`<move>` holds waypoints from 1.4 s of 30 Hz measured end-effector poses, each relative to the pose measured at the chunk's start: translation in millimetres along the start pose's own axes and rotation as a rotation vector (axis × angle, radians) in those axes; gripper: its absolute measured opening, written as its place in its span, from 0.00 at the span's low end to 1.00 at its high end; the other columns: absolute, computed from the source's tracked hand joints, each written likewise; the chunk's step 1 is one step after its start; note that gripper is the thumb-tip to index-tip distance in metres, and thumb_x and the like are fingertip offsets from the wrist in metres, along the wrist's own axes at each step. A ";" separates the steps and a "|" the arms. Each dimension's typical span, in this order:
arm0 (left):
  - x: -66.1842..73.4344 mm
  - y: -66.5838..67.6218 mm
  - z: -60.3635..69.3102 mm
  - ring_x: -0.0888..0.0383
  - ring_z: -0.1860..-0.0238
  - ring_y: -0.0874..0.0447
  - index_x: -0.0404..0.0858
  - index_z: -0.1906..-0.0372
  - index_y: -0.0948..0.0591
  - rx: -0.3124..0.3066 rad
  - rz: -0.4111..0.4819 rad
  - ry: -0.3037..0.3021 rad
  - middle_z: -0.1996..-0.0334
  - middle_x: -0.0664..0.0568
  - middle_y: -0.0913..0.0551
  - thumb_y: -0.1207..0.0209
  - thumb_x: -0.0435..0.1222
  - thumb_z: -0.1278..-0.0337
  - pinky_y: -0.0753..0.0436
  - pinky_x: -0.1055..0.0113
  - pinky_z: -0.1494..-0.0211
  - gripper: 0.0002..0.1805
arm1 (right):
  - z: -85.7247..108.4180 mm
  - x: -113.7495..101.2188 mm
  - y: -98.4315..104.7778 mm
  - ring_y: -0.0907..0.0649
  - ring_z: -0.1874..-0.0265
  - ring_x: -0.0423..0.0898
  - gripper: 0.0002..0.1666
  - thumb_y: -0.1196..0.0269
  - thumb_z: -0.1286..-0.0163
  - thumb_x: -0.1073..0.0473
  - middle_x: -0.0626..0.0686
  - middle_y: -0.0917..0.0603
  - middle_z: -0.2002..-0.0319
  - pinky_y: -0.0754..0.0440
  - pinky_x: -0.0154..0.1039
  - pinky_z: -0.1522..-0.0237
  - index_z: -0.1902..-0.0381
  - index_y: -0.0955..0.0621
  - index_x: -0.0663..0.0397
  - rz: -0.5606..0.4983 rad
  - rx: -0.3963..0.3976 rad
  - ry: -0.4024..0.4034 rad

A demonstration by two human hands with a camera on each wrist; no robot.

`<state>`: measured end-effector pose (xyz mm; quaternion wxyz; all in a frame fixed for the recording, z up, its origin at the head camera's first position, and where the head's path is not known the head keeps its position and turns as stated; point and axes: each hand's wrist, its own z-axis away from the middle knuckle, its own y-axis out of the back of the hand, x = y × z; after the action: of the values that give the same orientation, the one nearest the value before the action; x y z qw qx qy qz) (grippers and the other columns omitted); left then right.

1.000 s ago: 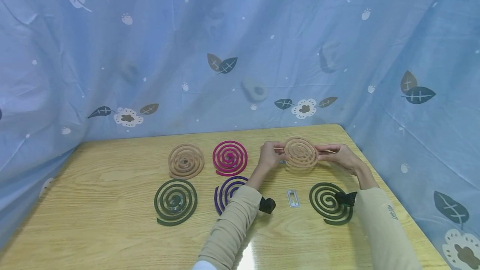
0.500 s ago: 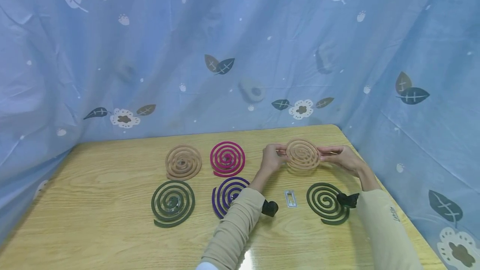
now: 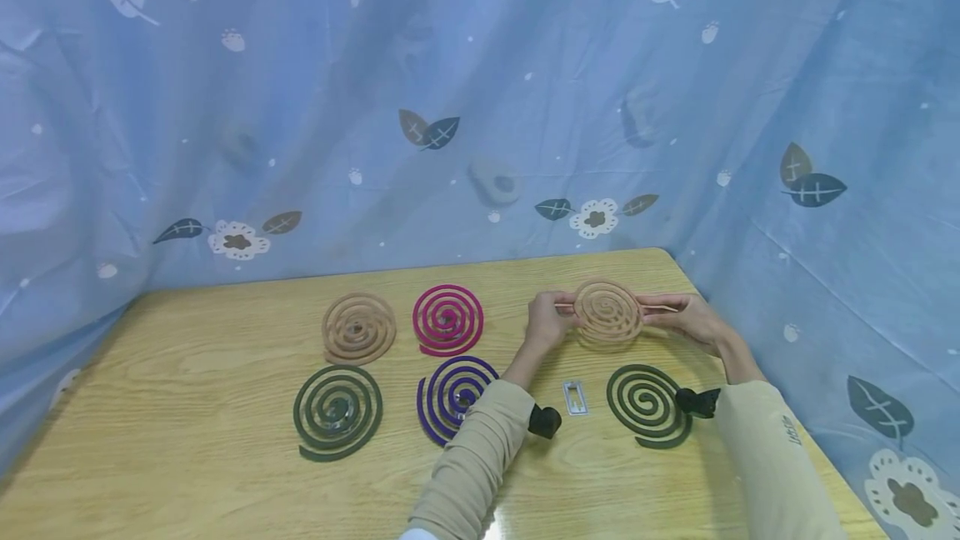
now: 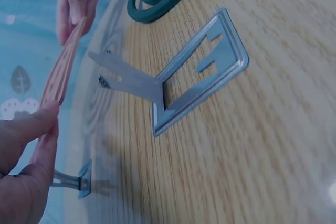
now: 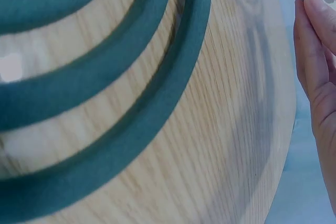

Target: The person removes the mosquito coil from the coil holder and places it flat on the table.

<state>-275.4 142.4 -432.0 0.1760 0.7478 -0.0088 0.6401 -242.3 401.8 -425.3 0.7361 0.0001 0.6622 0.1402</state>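
Mosquito coil (image 3: 607, 308), tan, is up over the far right of the desk (image 3: 187, 415), left hand (image 3: 547, 323) and right hand (image 3: 690, 319) pinching opposite edges. Left wrist: a metal stand (image 4: 202, 92) lies, prong sticking up. Right wrist: a green spiral (image 5: 156, 103) rests on the wood.

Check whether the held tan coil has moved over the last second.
Yes: in the head view, the held tan coil has shifted slightly right, judged against the metal stand.
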 end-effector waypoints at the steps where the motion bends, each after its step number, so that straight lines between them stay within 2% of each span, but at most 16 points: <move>1: -0.1 -0.6 0.2 0.49 0.58 0.14 0.26 0.54 0.17 -0.001 0.009 0.004 0.56 0.40 0.16 0.32 0.21 0.56 0.14 0.74 0.62 0.19 | 0.0 0.5 0.5 0.17 0.54 0.35 0.27 0.37 0.35 0.69 0.38 0.17 0.52 0.18 0.31 0.50 0.38 0.28 0.67 0.004 -0.001 -0.001; 5: -0.7 -3.6 -0.4 0.50 0.58 0.14 0.26 0.54 0.18 -0.002 0.028 0.017 0.55 0.39 0.17 0.32 0.20 0.56 0.14 0.74 0.61 0.18 | 0.1 2.5 1.7 0.17 0.55 0.36 0.26 0.38 0.35 0.69 0.39 0.16 0.53 0.18 0.32 0.50 0.38 0.28 0.68 -0.001 -0.001 -0.003; 10: -2.8 -7.3 -1.1 0.52 0.60 0.13 0.27 0.55 0.17 0.008 0.004 0.029 0.58 0.40 0.16 0.33 0.20 0.56 0.15 0.75 0.62 0.17 | -0.6 5.7 2.6 0.17 0.54 0.36 0.27 0.38 0.35 0.71 0.41 0.15 0.53 0.18 0.31 0.50 0.38 0.29 0.70 -0.027 -0.005 0.008; 16: -7.1 -10.1 -1.2 0.53 0.63 0.13 0.27 0.55 0.17 0.011 -0.008 0.014 0.61 0.41 0.16 0.32 0.20 0.56 0.15 0.76 0.64 0.18 | -0.1 7.2 3.7 0.17 0.54 0.35 0.25 0.38 0.35 0.70 0.38 0.16 0.53 0.19 0.30 0.50 0.39 0.27 0.67 -0.034 -0.015 0.002; 19: -8.1 -11.4 -1.2 0.53 0.63 0.13 0.27 0.54 0.17 0.022 -0.030 0.008 0.62 0.41 0.15 0.32 0.20 0.57 0.15 0.76 0.64 0.19 | -0.6 8.1 4.1 0.18 0.54 0.34 0.26 0.38 0.34 0.70 0.37 0.17 0.52 0.19 0.29 0.49 0.38 0.28 0.68 -0.029 -0.022 -0.001; 22: -8.4 -13.5 -1.2 0.55 0.63 0.13 0.28 0.55 0.17 0.038 -0.089 0.009 0.63 0.42 0.15 0.31 0.21 0.57 0.16 0.77 0.63 0.19 | -1.8 8.9 3.6 0.18 0.53 0.33 0.29 0.38 0.35 0.70 0.38 0.17 0.52 0.19 0.29 0.50 0.37 0.32 0.71 -0.032 -0.021 -0.012; 30: -7.3 -17.3 0.0 0.58 0.65 0.14 0.31 0.54 0.16 0.072 -0.151 0.051 0.63 0.45 0.14 0.30 0.22 0.59 0.16 0.76 0.64 0.20 | -4.5 9.9 2.4 0.19 0.53 0.33 0.36 0.35 0.39 0.72 0.55 0.21 0.44 0.18 0.31 0.51 0.36 0.36 0.78 0.044 -0.020 -0.013; 34: -7.8 -18.6 0.3 0.57 0.65 0.14 0.30 0.54 0.17 0.072 -0.157 0.038 0.63 0.43 0.14 0.30 0.22 0.59 0.15 0.75 0.63 0.20 | -5.3 9.6 2.7 0.18 0.55 0.33 0.36 0.35 0.39 0.72 0.57 0.21 0.43 0.17 0.31 0.52 0.36 0.37 0.79 0.067 -0.014 -0.026; 42: -7.2 -19.8 0.1 0.56 0.63 0.14 0.30 0.52 0.17 0.063 -0.130 0.092 0.61 0.44 0.15 0.30 0.24 0.56 0.15 0.75 0.61 0.21 | -7.0 6.2 2.7 0.19 0.54 0.34 0.37 0.36 0.38 0.72 0.64 0.25 0.40 0.17 0.31 0.52 0.35 0.39 0.79 0.082 -0.027 -0.044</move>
<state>-271.8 159.4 -443.9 0.1938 0.7216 0.0680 0.6611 -249.1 404.4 -431.7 0.7442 0.0203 0.6433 0.1789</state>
